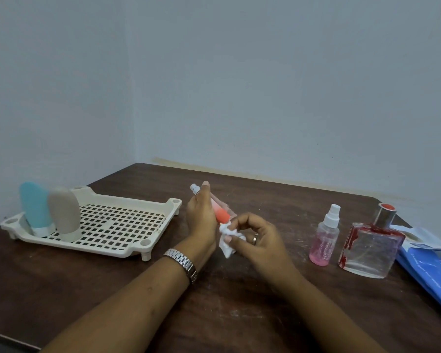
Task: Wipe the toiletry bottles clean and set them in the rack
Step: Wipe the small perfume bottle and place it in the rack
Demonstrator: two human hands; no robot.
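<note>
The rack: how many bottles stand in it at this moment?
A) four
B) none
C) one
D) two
D: a blue bottle and a beige bottle stand at the left end of the rack. The left hand holds the tube, the right hand holds the tissue, and the spray bottle and the glass bottle stand on the table.

No legible text or labels.
</note>
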